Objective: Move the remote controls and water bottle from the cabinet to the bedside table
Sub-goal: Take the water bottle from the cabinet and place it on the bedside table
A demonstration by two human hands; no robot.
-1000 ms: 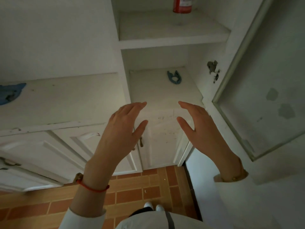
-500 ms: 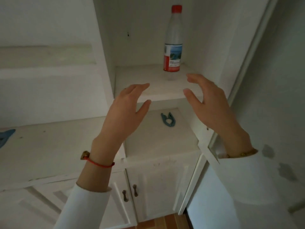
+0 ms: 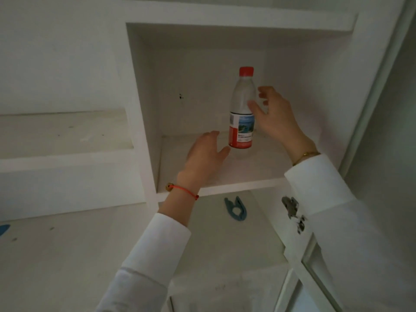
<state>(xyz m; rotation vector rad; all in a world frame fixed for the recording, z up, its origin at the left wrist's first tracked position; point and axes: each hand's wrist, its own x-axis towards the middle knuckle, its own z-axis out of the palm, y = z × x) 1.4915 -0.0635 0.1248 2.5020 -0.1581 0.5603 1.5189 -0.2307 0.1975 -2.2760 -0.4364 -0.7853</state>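
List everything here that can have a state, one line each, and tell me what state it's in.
water bottle: upright on the shelf, red cap on
right hand: open, fingers curled around the bottle's upper part, grip not closed
left hand: open, empty, near the bottle's base
cabinet door: open
blue clip: lying on the lower shelf

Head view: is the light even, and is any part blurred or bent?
Head view: dim, soft light, no glare; the cabinet edges lean and curve from the wide lens; the right hand fingertips look slightly smeared beside the water bottle, whose label text is unreadable.
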